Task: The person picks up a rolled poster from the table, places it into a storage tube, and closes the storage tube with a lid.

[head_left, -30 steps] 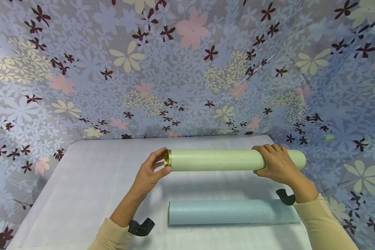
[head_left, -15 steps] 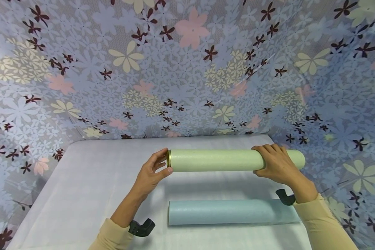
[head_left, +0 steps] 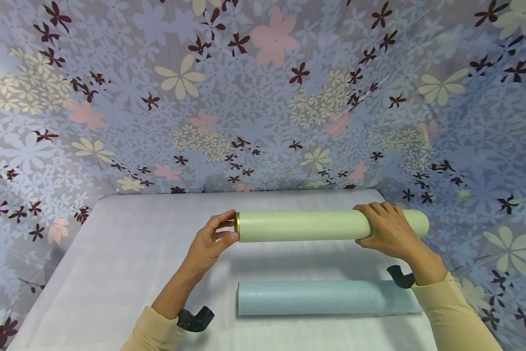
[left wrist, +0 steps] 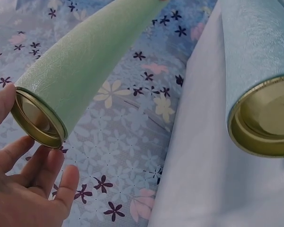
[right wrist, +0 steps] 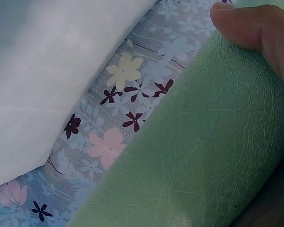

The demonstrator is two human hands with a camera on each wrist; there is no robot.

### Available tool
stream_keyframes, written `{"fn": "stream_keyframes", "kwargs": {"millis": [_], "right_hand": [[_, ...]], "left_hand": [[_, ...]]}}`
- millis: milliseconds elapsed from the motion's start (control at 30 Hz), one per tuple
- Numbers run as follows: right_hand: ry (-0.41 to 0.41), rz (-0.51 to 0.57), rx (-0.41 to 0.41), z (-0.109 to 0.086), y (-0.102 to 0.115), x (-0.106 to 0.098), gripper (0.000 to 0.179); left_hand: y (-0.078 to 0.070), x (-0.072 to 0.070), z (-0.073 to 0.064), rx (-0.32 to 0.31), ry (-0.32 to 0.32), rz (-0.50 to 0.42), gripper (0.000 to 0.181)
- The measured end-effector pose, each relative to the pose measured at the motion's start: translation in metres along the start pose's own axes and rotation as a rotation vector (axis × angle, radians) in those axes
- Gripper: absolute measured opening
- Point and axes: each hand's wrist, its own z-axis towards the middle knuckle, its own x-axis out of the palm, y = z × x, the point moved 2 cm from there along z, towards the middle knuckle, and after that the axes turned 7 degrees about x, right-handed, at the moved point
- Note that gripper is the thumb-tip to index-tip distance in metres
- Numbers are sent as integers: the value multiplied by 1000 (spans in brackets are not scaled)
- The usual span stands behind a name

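A long pale green tube [head_left: 298, 225] with a textured surface is held level above the white table. My left hand [head_left: 210, 242] grips its left end by the gold metal rim [left wrist: 38, 120], thumb on one side and fingertips on the other. Near the tube's other end, my right hand [head_left: 385, 226] wraps over the top and grips it. The right wrist view shows the right thumb [right wrist: 241, 23] lying along the green surface. Below it on the table, a light blue tube [head_left: 324, 298] lies roughly parallel, its recessed gold end [left wrist: 270, 118] facing the left wrist camera.
The white table [head_left: 126, 258] has a rounded far edge. Flower-patterned fabric [head_left: 254, 107] rises behind it and along both sides. Dark wrist mounts [head_left: 195, 319] sit by each cuff.
Less of the gold rim at the green tube's left end shows in the head view than a second ago. My left hand has shifted slightly; my right hand keeps its hold.
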Motion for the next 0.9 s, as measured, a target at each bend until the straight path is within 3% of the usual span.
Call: {"fn": "stream_keyframes", "kwargs": {"millis": [167, 900], "right_hand": [[0, 2, -4, 0, 0, 0, 76], [1, 0, -6, 1, 3, -2, 76]], "left_hand": [[-1, -3, 0, 26, -24, 47, 52], [-5, -5, -1, 10, -34, 73, 50]]}}
